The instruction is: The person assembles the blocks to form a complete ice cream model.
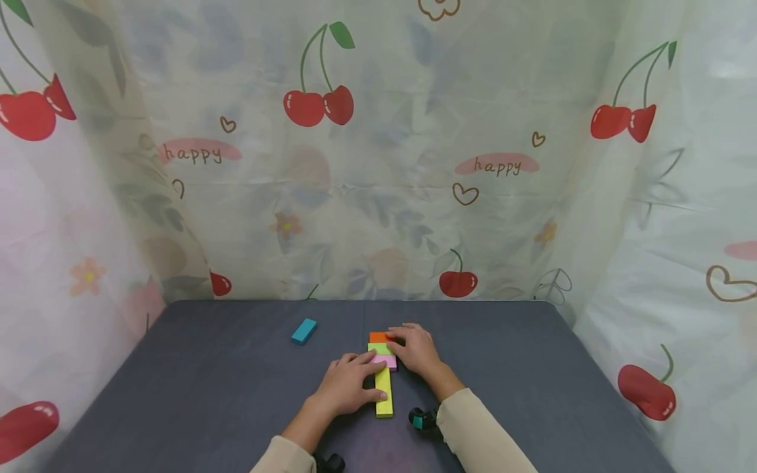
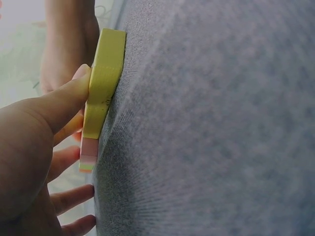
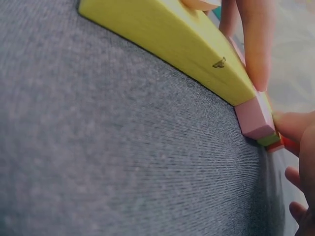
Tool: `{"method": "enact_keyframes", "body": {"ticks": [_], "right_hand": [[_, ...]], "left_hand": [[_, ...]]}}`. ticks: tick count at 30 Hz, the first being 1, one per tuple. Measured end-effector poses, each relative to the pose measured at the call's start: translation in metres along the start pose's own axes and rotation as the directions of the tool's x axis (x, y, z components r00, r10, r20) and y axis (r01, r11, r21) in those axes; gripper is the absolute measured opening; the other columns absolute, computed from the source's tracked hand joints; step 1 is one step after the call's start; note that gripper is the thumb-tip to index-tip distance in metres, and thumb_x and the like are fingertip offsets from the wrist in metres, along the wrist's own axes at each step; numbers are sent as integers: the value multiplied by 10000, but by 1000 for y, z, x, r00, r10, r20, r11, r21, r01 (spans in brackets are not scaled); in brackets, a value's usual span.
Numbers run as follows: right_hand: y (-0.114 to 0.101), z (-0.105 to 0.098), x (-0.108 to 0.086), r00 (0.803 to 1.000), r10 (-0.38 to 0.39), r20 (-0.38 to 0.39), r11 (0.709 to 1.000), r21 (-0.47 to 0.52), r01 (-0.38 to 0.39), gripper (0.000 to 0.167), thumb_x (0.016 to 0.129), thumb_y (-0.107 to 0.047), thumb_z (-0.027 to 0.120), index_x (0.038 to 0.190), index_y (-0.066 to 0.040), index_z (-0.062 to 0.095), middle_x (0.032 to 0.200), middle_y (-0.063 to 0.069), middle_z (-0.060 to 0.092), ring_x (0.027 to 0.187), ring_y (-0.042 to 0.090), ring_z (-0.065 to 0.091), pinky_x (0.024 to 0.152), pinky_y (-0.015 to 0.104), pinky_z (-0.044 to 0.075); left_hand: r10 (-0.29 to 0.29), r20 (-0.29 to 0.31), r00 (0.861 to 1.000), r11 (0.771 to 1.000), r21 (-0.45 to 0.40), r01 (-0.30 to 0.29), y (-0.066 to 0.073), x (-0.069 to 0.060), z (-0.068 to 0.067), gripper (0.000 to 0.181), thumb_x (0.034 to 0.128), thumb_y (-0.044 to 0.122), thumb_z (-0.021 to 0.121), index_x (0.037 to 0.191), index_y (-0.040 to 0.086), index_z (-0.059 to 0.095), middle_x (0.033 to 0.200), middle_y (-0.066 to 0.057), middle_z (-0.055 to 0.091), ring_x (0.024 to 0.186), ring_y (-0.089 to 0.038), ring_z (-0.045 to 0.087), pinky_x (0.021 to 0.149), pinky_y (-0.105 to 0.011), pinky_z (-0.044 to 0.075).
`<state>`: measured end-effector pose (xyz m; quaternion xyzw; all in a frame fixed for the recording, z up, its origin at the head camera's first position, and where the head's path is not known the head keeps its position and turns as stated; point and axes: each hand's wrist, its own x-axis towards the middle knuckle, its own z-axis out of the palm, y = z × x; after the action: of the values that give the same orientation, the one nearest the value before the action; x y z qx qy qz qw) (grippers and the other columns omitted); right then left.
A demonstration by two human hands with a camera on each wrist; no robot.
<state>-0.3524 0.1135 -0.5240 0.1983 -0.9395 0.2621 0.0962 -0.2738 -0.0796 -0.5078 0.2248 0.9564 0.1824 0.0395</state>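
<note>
Seen from the head, a yellow block (image 1: 384, 394) lies lengthwise towards me. Crosswise at its far end sit a pink block (image 1: 387, 362), a light green block (image 1: 378, 348) and an orange block (image 1: 377, 337), side by side in a row. My left hand (image 1: 345, 384) has its thumb on the yellow block and its fingertips over the left side of the pink and green ones, other fingers spread in the left wrist view. My right hand (image 1: 418, 351) touches the right ends of the green and orange blocks with thumb and fingertips.
A blue block (image 1: 304, 331) lies apart, to the left on the dark grey cloth-covered table (image 1: 225, 394). Printed curtains (image 1: 378, 157) hang behind the table and at both sides. Black wrist devices (image 1: 422, 418) sit close under the sleeves.
</note>
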Motion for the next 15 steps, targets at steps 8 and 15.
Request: {"method": "enact_keyframes", "body": {"ticks": [8, 15], "right_hand": [[1, 2, -1, 1000, -20, -1, 1000, 4, 20, 316, 917, -225, 691, 1218, -132, 706, 1247, 12, 652, 1267, 315, 475, 1031, 583, 304], [-1, 1, -2, 998, -69, -12, 992, -107, 67, 302, 913, -242, 694, 1202, -159, 719, 1253, -34, 647, 1285, 277, 457, 1065, 539, 280]], "left_hand": [[-12, 4, 1000, 1000, 4, 12, -1, 1, 2, 665, 838, 598, 653, 1418, 293, 533, 1504, 3, 415, 1294, -322, 406, 991, -573, 332], [-17, 7, 1000, 1000, -8, 17, -1, 2, 1, 660, 832, 594, 663, 1409, 298, 542, 1495, 3, 426, 1286, -329, 413, 989, -582, 331]]}}
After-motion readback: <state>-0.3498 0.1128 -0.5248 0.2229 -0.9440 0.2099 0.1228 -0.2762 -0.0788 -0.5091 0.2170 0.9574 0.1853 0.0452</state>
